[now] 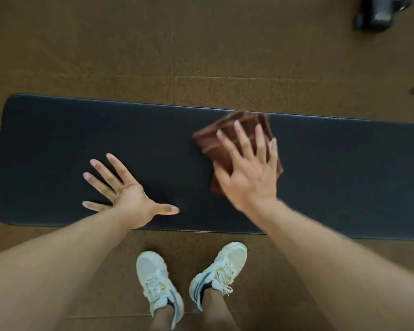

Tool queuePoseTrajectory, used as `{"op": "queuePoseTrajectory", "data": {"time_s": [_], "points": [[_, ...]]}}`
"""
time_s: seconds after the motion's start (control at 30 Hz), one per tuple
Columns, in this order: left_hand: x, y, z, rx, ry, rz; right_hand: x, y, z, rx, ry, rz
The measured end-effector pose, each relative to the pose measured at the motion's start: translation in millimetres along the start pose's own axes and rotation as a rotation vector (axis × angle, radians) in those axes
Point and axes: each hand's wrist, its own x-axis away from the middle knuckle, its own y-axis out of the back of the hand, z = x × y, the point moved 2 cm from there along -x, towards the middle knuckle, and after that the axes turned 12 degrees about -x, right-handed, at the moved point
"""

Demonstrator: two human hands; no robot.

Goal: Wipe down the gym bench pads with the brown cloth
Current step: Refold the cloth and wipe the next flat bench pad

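Note:
A long black bench pad (pixel 58 139) runs left to right across the view. The folded brown cloth (pixel 215 144) lies on it right of centre. My right hand (pixel 251 173) presses flat on the cloth with its fingers spread, covering the cloth's near right part. My left hand (pixel 122 189) rests flat on the bare pad to the left, fingers apart, holding nothing. The right hand and cloth look slightly blurred.
Brown speckled floor (pixel 153 44) surrounds the pad. My two white sneakers (pixel 158 280) stand just in front of the pad's near edge. A black piece of gym equipment (pixel 378 13) sits at the far right corner.

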Motion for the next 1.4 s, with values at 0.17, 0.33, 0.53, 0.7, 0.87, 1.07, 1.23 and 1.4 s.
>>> {"op": "queuePoseTrajectory", "data": {"time_s": [0.17, 0.33, 0.53, 0.7, 0.87, 1.07, 1.23, 1.4], "points": [[-1.0, -2.1, 3.2, 0.014, -0.045, -0.017, -44.9, 12.2, -2.3, -0.056, -0.303, -0.025], [0.7, 0.3, 5.4, 0.025, -0.069, -0.035, 132.8, -11.7, 17.9, -0.063, -0.406, 0.028], [-1.0, -4.1, 8.3, 0.03, -0.067, -0.047, 60.8, -1.2, -4.9, -0.008, -0.418, 0.034], [0.0, -8.6, 10.5, 0.036, -0.091, -0.126, -21.5, 17.1, -16.6, -0.03, -0.478, -0.03], [19.1, -9.0, 7.1, -0.009, -0.18, -0.21, 38.7, 10.3, -18.5, -0.131, -0.486, -0.139], [73.2, -40.3, -67.6, -0.166, -0.669, -0.218, 135.8, 6.1, -28.7, -0.118, -0.499, 0.013], [71.8, -53.3, -100.9, -0.203, -0.657, -0.217, 8.1, 41.9, -72.5, -0.125, -0.496, -0.064], [71.0, -61.4, -119.7, -0.273, -0.615, -0.251, -21.7, 55.4, -99.5, -0.112, -0.37, -0.093]]}}
